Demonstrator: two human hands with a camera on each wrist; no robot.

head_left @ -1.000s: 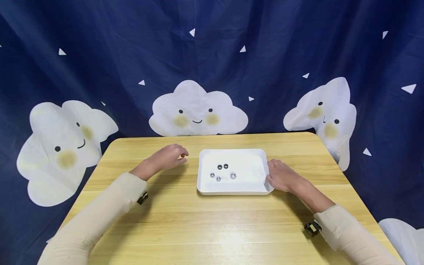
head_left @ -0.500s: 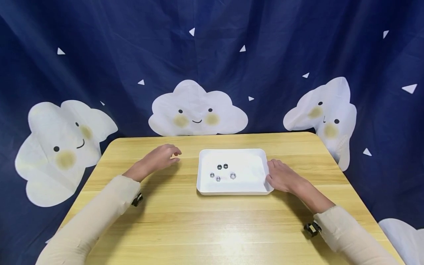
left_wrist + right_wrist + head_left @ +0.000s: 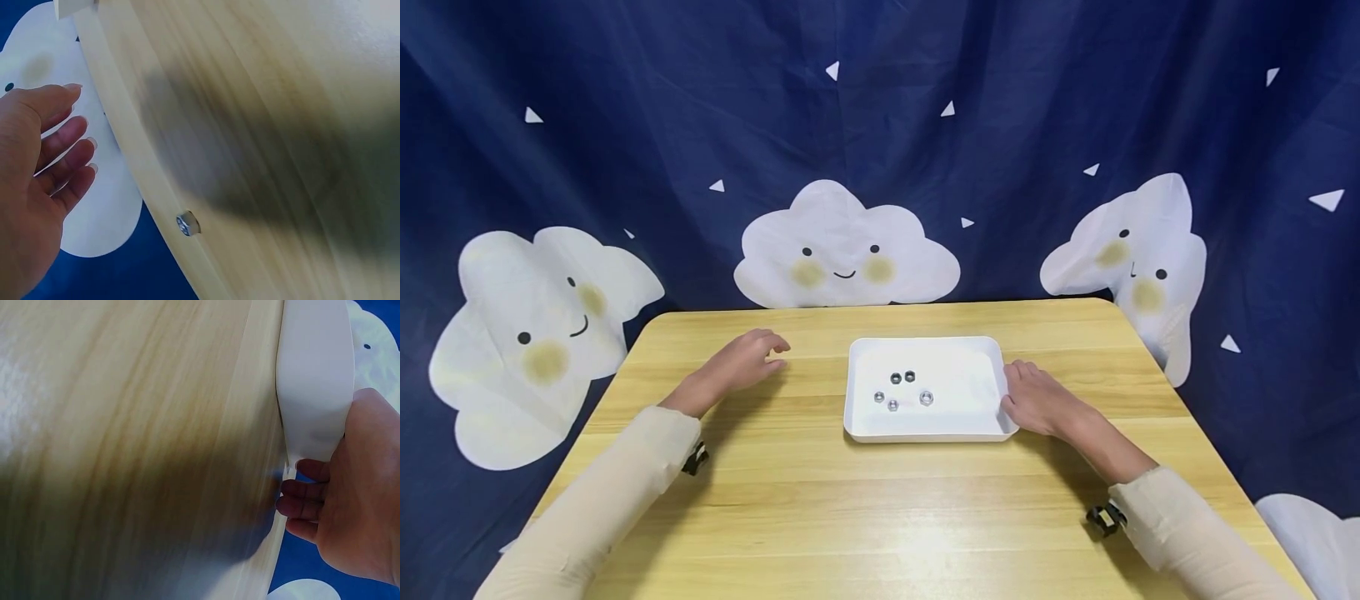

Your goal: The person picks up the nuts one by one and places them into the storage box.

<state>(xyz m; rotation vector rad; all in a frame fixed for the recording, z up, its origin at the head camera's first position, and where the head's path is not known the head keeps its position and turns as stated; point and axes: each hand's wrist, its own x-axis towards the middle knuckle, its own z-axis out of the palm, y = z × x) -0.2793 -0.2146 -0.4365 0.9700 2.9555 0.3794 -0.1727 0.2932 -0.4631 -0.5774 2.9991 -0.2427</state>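
Observation:
A shallow white tray lies on the table with several hex nuts in it. Two are dark, a left one and a right one; the others are silver, the largest silver nut sitting nearest the tray's middle. My right hand grips the tray's right end, thumb at the rim and fingers curled at the outer wall. Left of the tray, my left hand hovers over the table, loosely bent and holding nothing. One silver nut shows on the tabletop in the left wrist view; the head view does not show it.
The wooden table has rounded far corners. Behind it hangs a dark blue curtain printed with clouds and triangles. Both forearms reach in from the near side, each with a small black device at the cuff.
My left hand has drawn back leftward, farther from the tray, with its fingers still loosely bent. The right hand keeps its grip, and the nuts in the tray keep their places.

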